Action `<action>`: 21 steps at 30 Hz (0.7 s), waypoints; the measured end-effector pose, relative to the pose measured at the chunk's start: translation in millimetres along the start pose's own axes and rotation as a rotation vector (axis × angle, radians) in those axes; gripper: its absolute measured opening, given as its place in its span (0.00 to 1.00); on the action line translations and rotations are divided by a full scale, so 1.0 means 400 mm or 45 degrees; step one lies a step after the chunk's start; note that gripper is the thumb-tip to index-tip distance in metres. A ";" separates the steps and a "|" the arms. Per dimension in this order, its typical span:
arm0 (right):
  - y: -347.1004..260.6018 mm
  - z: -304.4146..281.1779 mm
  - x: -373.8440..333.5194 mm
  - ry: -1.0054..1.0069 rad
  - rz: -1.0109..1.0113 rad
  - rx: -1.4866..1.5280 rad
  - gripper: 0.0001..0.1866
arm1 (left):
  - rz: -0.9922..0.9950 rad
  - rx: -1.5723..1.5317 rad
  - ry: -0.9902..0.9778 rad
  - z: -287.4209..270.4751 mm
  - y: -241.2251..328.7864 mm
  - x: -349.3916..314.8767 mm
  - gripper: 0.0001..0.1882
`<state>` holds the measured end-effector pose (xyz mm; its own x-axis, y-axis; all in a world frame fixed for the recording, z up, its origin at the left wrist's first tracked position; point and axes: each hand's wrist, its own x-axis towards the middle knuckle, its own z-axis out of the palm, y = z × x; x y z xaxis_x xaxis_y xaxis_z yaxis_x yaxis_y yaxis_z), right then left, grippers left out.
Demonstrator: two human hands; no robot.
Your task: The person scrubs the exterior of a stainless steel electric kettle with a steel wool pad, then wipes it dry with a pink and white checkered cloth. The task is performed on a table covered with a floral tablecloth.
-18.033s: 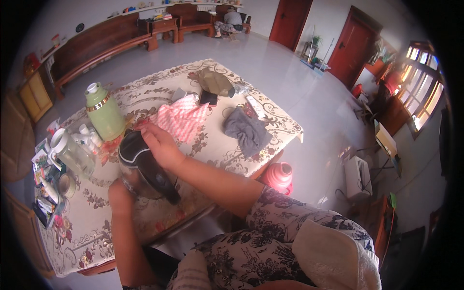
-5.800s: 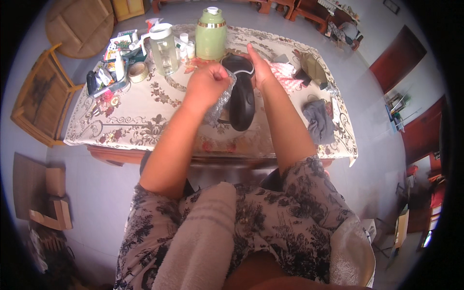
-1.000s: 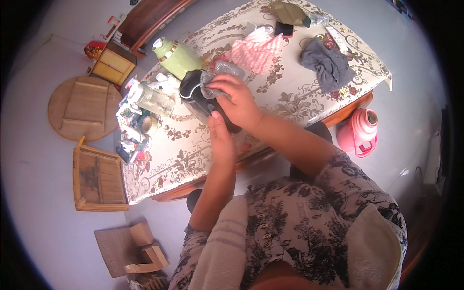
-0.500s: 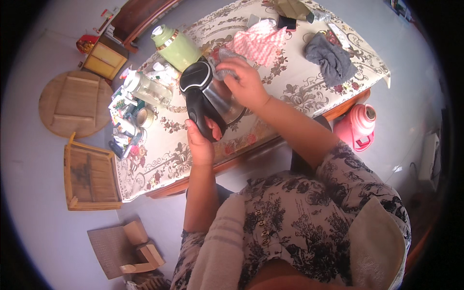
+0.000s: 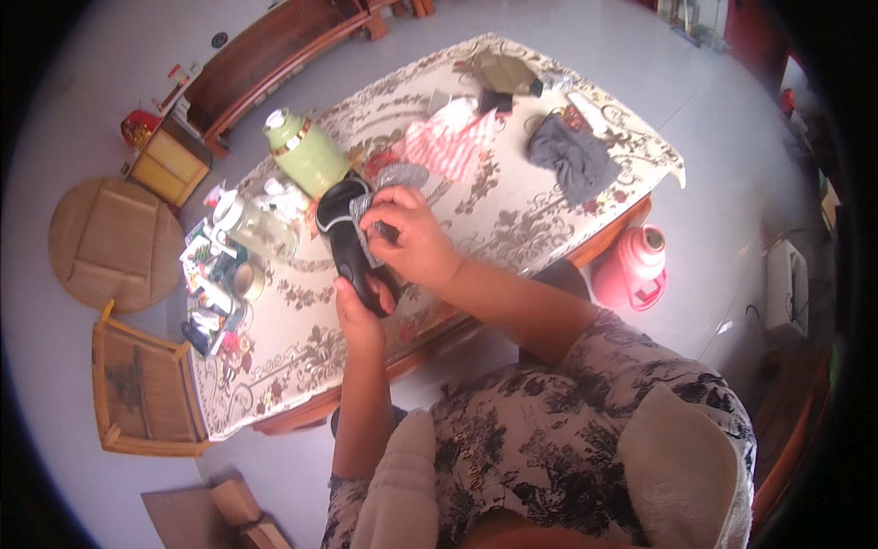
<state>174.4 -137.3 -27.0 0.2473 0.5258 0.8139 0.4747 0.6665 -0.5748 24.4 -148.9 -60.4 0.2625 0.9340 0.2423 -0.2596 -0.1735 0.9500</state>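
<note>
My left hand point(image 5: 364, 313) is closed around the black handle of an electric kettle point(image 5: 349, 256), which I hold tilted over the near part of the table. The kettle has a black lid with a silver-grey rim; my right hand covers most of its metal body. Curled by the lid, my right hand point(image 5: 413, 240) pinches crumpled, see-through greyish plastic film point(image 5: 359, 207) against the kettle's upper side. More of the film point(image 5: 402, 175) shows just beyond my knuckles. A pale green thermos flask point(image 5: 309, 157) stands right behind the kettle.
On the patterned tablecloth point(image 5: 302, 366) are a clear jug point(image 5: 256, 229), several small bottles and packets at the left, a pink-white cloth point(image 5: 450, 142) and a dark grey cloth point(image 5: 572, 160). A pink thermos point(image 5: 633, 267) stands beyond the right table edge; a wooden chair point(image 5: 146, 389) is left.
My right hand has come from the kettle's far side to its near upper side by the lid, bringing film with it. The left hand keeps its grip; the whole view has shifted.
</note>
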 end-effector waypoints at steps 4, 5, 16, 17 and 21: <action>0.042 0.020 0.033 -0.104 0.343 0.150 0.35 | 0.006 -0.003 -0.009 -0.003 0.006 -0.003 0.31; 0.063 0.027 0.035 -0.149 0.485 0.300 0.39 | 0.004 0.009 -0.001 0.002 0.007 -0.004 0.30; 0.076 0.007 0.053 -0.437 0.727 0.597 0.43 | 0.013 0.029 -0.003 0.005 0.009 -0.006 0.30; 0.067 0.000 0.054 -0.449 0.747 0.616 0.42 | 0.014 0.032 -0.003 0.000 0.005 -0.006 0.30; 0.062 -0.012 0.054 -0.422 0.761 0.674 0.37 | 0.002 0.003 -0.019 0.003 0.009 -0.007 0.30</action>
<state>195.4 -111.9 -23.5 0.0315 0.9387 0.3433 -0.1325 0.3444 -0.9294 23.7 -152.5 -57.5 0.2757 0.9291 0.2465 -0.2579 -0.1755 0.9501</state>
